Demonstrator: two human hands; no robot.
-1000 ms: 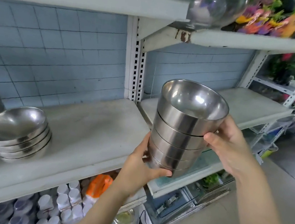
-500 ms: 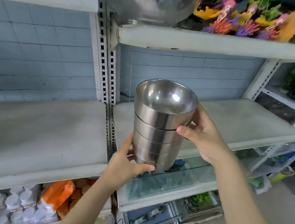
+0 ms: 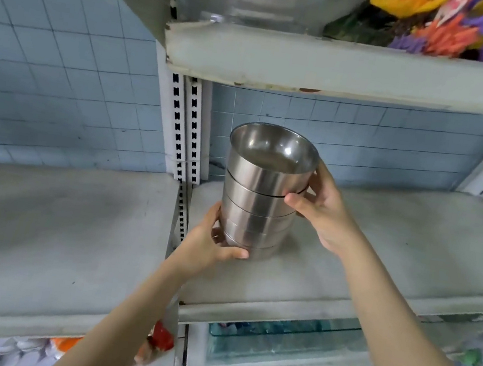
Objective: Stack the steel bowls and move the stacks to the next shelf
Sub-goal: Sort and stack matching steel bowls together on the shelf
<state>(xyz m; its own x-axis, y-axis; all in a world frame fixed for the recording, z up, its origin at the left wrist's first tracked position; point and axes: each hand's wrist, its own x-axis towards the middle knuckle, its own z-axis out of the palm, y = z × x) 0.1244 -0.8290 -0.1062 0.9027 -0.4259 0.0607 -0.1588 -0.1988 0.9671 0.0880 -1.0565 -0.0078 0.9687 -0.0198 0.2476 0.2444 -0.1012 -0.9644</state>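
pale grey shelf (image 3: pixel 411 244) right of slotted upright (image 3: pixel 185 131), stack of steel bowls (image 3: pixel 259 204) at its left end, contact unclear

Two hands, left hand (image 3: pixel 209 245) low and right hand (image 3: pixel 323 210) higher, hold a stack of steel bowls (image 3: pixel 263 198) above the right-hand shelf (image 3: pixel 411 244).

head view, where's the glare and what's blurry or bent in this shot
Head view: bright glare spots sit inside the top bowl of the steel bowl stack, which both hands hold; the upper shelf edge, the flowers and the lower goods are smeared; wide-angle distortion bows the slotted upright and wall tiles.
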